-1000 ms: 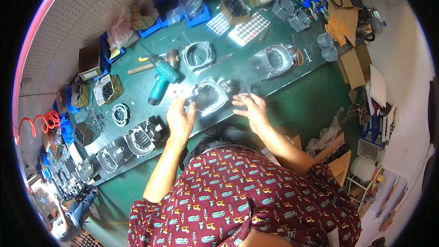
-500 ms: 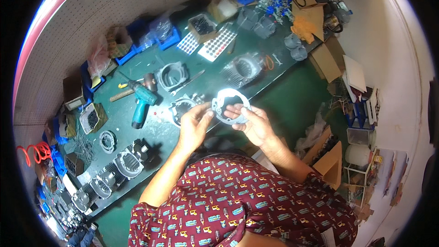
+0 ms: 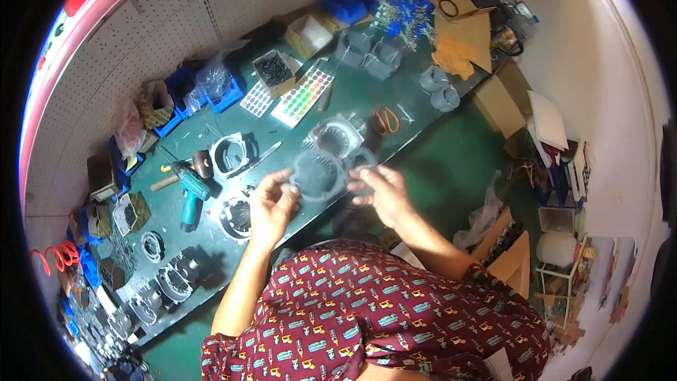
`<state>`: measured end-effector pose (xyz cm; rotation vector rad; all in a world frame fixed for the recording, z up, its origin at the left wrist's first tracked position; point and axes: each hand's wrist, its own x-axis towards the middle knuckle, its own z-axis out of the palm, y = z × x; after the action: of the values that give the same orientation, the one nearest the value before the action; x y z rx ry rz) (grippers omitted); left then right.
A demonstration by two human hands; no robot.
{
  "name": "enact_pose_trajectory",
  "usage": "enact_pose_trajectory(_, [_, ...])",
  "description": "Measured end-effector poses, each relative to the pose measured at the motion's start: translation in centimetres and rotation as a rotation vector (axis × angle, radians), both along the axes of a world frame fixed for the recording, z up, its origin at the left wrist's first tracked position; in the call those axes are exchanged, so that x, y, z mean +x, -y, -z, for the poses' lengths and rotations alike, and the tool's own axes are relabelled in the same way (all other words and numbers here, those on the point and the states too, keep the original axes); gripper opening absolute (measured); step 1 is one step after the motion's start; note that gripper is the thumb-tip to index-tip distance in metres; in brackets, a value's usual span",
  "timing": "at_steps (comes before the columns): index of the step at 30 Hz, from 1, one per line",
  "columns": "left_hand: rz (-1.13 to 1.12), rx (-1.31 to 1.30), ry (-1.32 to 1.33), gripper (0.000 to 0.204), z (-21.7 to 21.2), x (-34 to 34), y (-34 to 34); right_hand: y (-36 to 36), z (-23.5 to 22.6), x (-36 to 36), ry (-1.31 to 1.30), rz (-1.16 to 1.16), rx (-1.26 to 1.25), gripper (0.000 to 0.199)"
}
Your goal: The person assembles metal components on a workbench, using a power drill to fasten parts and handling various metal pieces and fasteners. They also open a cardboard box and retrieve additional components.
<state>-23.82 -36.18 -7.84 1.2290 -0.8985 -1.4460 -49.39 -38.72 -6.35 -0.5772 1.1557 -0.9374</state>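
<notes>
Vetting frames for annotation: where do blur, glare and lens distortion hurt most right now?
Head view: motion blur is worst on the grey ring-shaped part between the left hand and right hand, outline ghosted. Head view: glare whitens part of the metal housing beside the left hand. Head view: fisheye curves the pegboard hole rows; corners go black.

The lone fisheye, I saw, looked down from head height: maroon shirt (image 3: 381, 303) nearest along the bottom edge, left hand (image 3: 271, 206) and right hand (image 3: 386, 196) beyond it mid-frame, green workbench (image 3: 259, 124) slanting across, perforated wall (image 3: 240, 0) farther off, upper left.
</notes>
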Motion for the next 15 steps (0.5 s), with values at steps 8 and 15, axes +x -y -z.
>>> enact_pose_trajectory(8, [-0.026, 0.038, 0.56, 0.028, 4.7, -6.0, 8.4, 10.4, 6.2, -7.1, -0.196, -0.115, -0.057, 0.026])
enact_pose_trajectory(15, [-0.04, 0.119, 0.651, 0.027, 6.5, -8.1, 9.5, 12.5, 8.5, -7.4, -0.085, -0.185, 0.037, 0.025])
